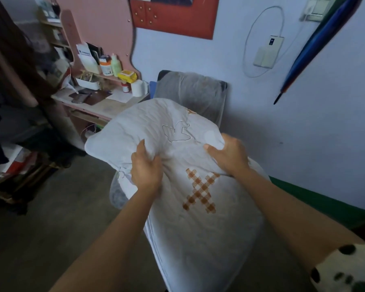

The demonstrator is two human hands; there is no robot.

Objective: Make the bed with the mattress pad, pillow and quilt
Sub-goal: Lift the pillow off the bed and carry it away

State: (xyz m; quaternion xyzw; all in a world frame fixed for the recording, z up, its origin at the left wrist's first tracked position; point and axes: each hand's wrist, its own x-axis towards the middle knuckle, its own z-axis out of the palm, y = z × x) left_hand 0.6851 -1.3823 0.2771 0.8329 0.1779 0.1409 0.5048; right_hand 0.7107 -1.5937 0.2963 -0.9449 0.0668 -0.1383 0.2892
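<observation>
Quilted bedding [198, 239], white and puffy, hangs in the air in front of us, held up over the floor [51, 228] between the two hands. We cannot tell whether it is the mattress pad or the quilt. Its far end bulges up in front of a grey-covered chair [190, 91], and its near end drops toward the body. A brown plaid cross [200, 190] is printed near the middle, and a thin outline drawing [175, 131] lies further out.

The left hand [145, 169] bunches a fold of the cloth, its fingers [138, 149] curled tight into it with the thumb closing from the right. The right hand [230, 154] grips the right edge, thumb laid on top and pointing left, the other fingers tucked under the fabric out of sight. A spotted sleeve [350, 268] shows on the right arm.

Behind and to the left stands a cluttered bench [97, 102] with a white roll [137, 87]. On the shelf above it are a yellow pack [127, 75] and a pale green bottle [116, 64]. On the wall we see a red board [175, 17], a white device [270, 49] with a looped cable, and a folded umbrella [316, 43] hanging at a slant. A green strip [325, 203] runs along the wall low on the right, just behind the bedding.
</observation>
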